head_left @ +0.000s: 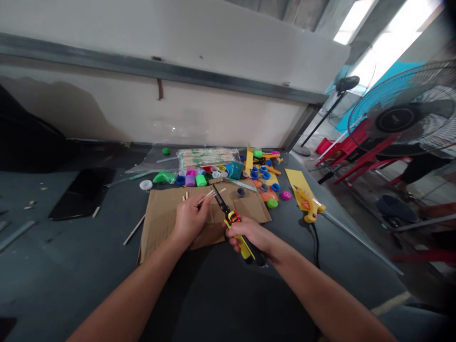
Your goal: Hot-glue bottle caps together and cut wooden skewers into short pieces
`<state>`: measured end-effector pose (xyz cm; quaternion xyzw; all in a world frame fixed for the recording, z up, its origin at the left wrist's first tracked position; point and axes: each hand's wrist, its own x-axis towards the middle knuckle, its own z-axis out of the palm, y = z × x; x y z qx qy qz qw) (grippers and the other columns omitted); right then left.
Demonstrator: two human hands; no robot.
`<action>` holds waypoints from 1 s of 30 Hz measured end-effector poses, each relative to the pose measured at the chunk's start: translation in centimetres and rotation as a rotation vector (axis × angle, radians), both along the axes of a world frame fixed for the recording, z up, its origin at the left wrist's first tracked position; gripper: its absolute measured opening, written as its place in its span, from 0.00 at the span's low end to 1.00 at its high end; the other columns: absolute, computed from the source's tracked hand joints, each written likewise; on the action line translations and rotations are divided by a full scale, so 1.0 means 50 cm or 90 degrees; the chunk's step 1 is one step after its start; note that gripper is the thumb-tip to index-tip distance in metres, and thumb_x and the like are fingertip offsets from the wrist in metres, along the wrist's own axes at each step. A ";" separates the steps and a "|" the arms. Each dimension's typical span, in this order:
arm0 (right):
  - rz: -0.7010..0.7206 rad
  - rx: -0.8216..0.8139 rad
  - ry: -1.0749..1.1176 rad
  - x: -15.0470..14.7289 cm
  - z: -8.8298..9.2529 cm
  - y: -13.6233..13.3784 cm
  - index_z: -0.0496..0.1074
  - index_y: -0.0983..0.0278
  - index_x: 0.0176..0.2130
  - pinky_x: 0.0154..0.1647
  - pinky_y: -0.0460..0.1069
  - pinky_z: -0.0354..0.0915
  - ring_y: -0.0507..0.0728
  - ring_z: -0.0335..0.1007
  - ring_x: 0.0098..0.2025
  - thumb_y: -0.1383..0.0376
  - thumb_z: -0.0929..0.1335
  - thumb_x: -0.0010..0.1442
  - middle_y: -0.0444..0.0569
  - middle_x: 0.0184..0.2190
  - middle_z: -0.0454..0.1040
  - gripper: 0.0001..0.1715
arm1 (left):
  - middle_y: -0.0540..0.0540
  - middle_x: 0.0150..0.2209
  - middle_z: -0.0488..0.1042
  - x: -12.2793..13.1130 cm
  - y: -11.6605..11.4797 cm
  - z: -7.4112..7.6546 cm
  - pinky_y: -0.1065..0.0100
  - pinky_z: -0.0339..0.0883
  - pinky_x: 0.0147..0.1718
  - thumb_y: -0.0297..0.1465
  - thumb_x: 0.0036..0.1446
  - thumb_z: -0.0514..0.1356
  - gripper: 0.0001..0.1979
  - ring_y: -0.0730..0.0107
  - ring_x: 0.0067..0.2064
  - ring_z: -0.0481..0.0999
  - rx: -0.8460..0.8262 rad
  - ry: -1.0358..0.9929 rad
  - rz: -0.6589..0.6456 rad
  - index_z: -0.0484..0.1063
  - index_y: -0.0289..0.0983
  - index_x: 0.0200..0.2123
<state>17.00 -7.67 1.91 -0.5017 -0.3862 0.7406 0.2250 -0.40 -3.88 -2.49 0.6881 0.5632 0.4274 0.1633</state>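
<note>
My left hand (190, 217) is closed over the cardboard, pinching a thin wooden stick (206, 195) that points up and to the right. In my right hand (253, 232) is a pair of pliers (222, 204) with yellow and black handles and dark jaws. The jaws reach close to the stick; whether they touch it I cannot tell. Beneath both hands lies a brown cardboard sheet (158, 218). Short stick pieces stand or lie just behind my left hand. Another wooden stick (134, 230) rests at the cardboard's left edge.
Behind the cardboard sit a bag of wooden sticks (208, 157) and several coloured caps (190, 180). A yellow glue gun (312, 209) with a black cable lies to the right. A black phone (81, 194) is on the left. A large fan (397, 118) stands beyond the table's right edge.
</note>
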 end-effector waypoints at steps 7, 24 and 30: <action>0.018 -0.004 -0.001 0.008 0.003 0.006 0.63 0.64 0.32 0.17 0.42 0.55 0.46 0.54 0.18 0.68 0.66 0.40 0.37 0.19 0.60 0.14 | 0.53 0.19 0.64 -0.003 0.001 0.007 0.71 0.51 0.25 0.37 0.62 0.51 0.18 0.72 0.23 0.65 0.017 0.017 -0.001 0.68 0.36 0.23; 0.019 -0.025 0.005 0.002 0.008 -0.001 0.63 0.64 0.32 0.18 0.42 0.55 0.47 0.54 0.18 0.68 0.66 0.40 0.37 0.18 0.60 0.14 | 0.51 0.19 0.65 -0.002 0.003 -0.002 0.69 0.50 0.25 0.39 0.63 0.48 0.20 0.71 0.23 0.64 0.028 0.084 0.024 0.64 0.38 0.21; 0.022 -0.032 0.001 0.005 0.010 -0.002 0.63 0.64 0.33 0.19 0.43 0.57 0.47 0.56 0.18 0.68 0.66 0.41 0.38 0.18 0.60 0.14 | 0.50 0.19 0.65 -0.011 0.010 0.000 0.68 0.49 0.26 0.39 0.63 0.48 0.20 0.69 0.24 0.65 0.041 0.145 0.004 0.62 0.38 0.20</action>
